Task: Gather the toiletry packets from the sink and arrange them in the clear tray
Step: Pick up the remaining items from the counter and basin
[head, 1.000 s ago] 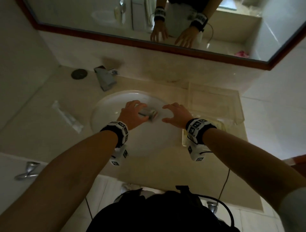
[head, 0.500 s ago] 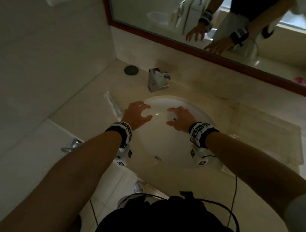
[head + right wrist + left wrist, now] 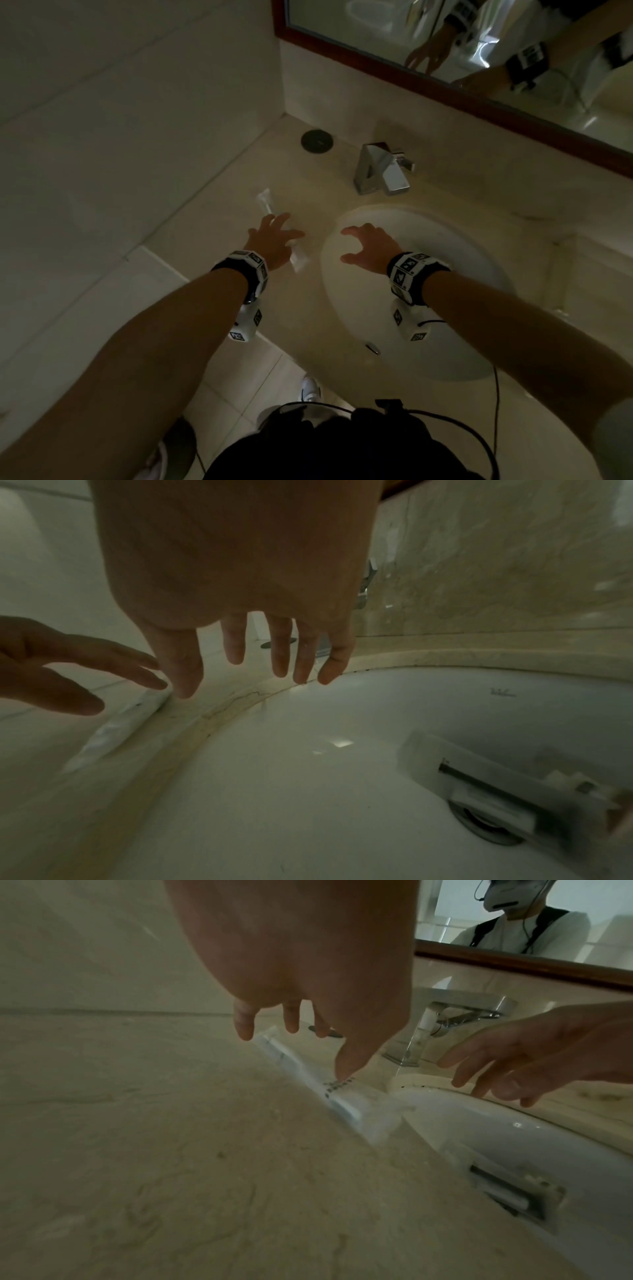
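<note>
A long clear toiletry packet (image 3: 297,261) lies on the beige counter, just left of the white sink (image 3: 455,260). My left hand (image 3: 284,226) hovers over the packet's middle with its fingers spread. In the left wrist view its thumb tip touches the packet (image 3: 346,1110), and nothing is gripped. My right hand (image 3: 349,245) hangs empty over the left part of the basin, fingers straight and apart. The right wrist view shows the packet (image 3: 113,729) beyond the sink rim, under my left hand (image 3: 68,669). The clear tray (image 3: 568,274) shows faintly at the far right.
A chrome faucet (image 3: 383,168) stands behind the basin, with a round black cap (image 3: 317,140) to its left. A tiled wall closes off the counter's left side. A framed mirror (image 3: 479,34) hangs above. The drain (image 3: 486,829) lies below my right wrist.
My left hand moved left, out of the basin and onto the packet on the counter. The small packet it held a second ago is gone from it. My right hand followed leftward.
</note>
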